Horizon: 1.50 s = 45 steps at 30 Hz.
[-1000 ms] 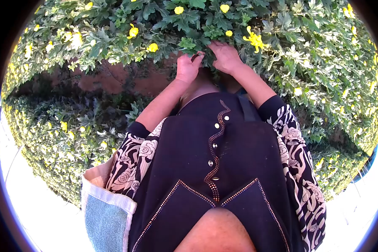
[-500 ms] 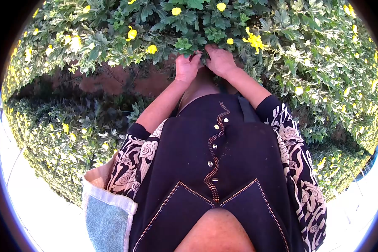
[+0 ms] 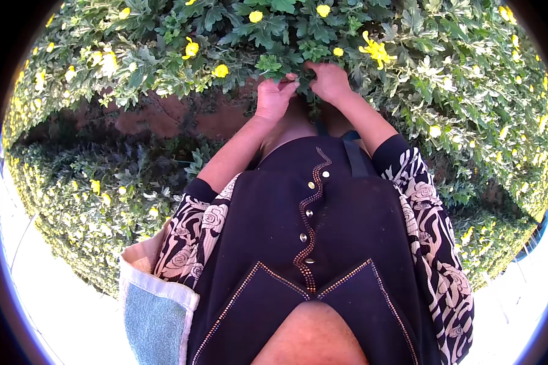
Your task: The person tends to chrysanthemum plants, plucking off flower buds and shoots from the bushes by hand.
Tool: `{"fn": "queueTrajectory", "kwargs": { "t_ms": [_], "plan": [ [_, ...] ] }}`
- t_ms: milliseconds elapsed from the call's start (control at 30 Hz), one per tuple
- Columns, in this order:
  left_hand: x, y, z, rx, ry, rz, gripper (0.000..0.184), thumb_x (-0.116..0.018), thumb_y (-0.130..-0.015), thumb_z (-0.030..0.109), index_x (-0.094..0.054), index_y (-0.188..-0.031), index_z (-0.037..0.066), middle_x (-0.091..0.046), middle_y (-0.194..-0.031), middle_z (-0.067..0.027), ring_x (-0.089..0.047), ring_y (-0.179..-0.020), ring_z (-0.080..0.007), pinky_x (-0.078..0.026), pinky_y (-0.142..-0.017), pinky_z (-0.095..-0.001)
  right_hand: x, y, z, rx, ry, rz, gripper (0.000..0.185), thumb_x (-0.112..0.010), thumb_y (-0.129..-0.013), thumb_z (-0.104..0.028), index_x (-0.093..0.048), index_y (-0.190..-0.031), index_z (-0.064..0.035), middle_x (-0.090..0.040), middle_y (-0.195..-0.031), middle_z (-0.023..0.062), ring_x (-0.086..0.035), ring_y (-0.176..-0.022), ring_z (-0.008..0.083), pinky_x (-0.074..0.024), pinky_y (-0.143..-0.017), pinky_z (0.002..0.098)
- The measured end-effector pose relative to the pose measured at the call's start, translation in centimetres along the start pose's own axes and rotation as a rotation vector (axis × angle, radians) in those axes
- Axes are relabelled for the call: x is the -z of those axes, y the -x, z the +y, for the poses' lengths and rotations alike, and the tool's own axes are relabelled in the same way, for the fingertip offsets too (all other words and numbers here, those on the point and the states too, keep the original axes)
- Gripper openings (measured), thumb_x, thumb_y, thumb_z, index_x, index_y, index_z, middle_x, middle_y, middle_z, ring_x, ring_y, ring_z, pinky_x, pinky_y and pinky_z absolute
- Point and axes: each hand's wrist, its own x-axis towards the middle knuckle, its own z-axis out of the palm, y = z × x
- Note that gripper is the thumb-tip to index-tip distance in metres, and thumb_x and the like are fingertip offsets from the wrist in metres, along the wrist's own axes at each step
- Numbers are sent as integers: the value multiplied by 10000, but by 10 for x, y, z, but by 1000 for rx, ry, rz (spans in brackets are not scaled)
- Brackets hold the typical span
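Observation:
At the near edge of a row of leafy chrysanthemum plants (image 3: 274, 30), both of my hands are among the foliage. My left hand (image 3: 274, 98) is closed, thumb and fingertips pinched together against the leaves; what they hold is too small to make out. Just to its right, my right hand (image 3: 331, 84) is bent inward with its fingers curled at a green shoot, the tips partly hidden by leaves. A small gap separates the two hands. Above the right hand are a yellow bud (image 3: 338, 52) and a ragged open yellow flower (image 3: 377, 50).
Bare reddish soil (image 3: 158, 115) shows between the rows on the left. Another row of flowering plants (image 3: 103, 207) runs behind it, and dense plants (image 3: 469, 103) close in on the right. A blue cloth bag (image 3: 155, 316) hangs at my left side.
My right hand has shifted slightly right and up, away from the left hand, widening the gap. The left hand has barely moved. The open yellow flower and nearby bud have swayed right.

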Motion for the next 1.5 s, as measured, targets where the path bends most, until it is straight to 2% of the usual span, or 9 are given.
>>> {"fn": "queueTrajectory", "kwargs": {
  "t_ms": [200, 367, 633, 767, 900, 1033, 1200, 1433, 1500],
  "plan": [
    [-5, -3, 18, 52, -62, 56, 172, -614, -847, -81, -619, -1008, -21, -674, -955, -89, -662, -908, -165, -542, -787, -288, -1, 6, -11, 167, -286, 119, 233, -593, -792, -211, -687, -997, -154, -674, -893, 152, -640, -890, 353, -519, -783, 450],
    [1, -24, -5, 176, 108, 72, 156, -622, -870, -4, -609, -1025, -11, -668, -940, -102, -696, -774, -220, -559, -637, -278, 0, 4, -4, 154, -277, 144, 208, -579, -821, -216, -699, -970, -134, -675, -883, 154, -645, -854, 351, -523, -774, 433],
    [86, -91, -186, 277, -1134, -220, 393, -496, -927, 267, -482, -1291, 120, -678, -954, -100, -673, -832, -262, -526, -733, -351, 4, 14, 1, 182, -298, 157, 189, -595, -812, -159, -675, -971, -96, -664, -929, 149, -633, -880, 353, -511, -798, 434],
    [83, -31, -68, -94, -1486, -493, 438, -566, -885, 389, -595, -1196, 82, -704, -942, -102, -681, -921, -290, -519, -840, -409, 12, 45, -1, 320, -336, 314, 279, -596, -793, -93, -652, -1065, -86, -651, -1000, 142, -626, -933, 346, -501, -840, 430],
    [75, -4, -26, 247, -923, -393, 256, -644, -873, 237, -624, -1019, 28, -682, -794, -69, -678, -791, -207, -525, -725, -345, 60, 98, 3, 230, -375, 177, 237, -643, -787, -84, -648, -1022, -56, -651, -918, 142, -643, -869, 322, -516, -782, 411],
    [47, 33, 54, 497, -386, -353, 140, -644, -896, 174, -647, -908, 35, -662, -764, -39, -650, -686, -117, -505, -607, -246, 70, 120, 28, -17, -689, 592, 118, -617, -912, -129, -657, -945, -23, -646, -781, 78, -624, -709, 150, -506, -673, 293],
    [-4, 37, 117, 47, -230, -189, 100, -589, -931, 111, -646, -964, 37, -663, -786, -29, -637, -649, -86, -474, -554, -199, 88, 81, 65, -13, -882, 903, 207, -554, -954, -178, -643, -1083, -43, -672, -938, 107, -630, -862, 196, -492, -801, 321],
    [-66, -23, 124, -339, -568, -76, 225, -625, -875, 82, -643, -1092, 27, -683, -1011, -54, -659, -805, -135, -520, -656, -257, 128, 13, 70, -155, -787, -51, 290, -623, -865, -206, -662, -1142, -130, -705, -820, 60, -681, -773, 190, -518, -755, 319],
    [-89, -24, 134, -362, -1038, 64, 322, -672, -818, 143, -637, -1128, 66, -687, -1036, -61, -655, -795, -164, -528, -723, -298, 123, 3, 67, -67, -482, 38, 369, -653, -836, -213, -634, -1202, -169, -711, -847, 65, -685, -802, 216, -519, -767, 345]
  ]
}}
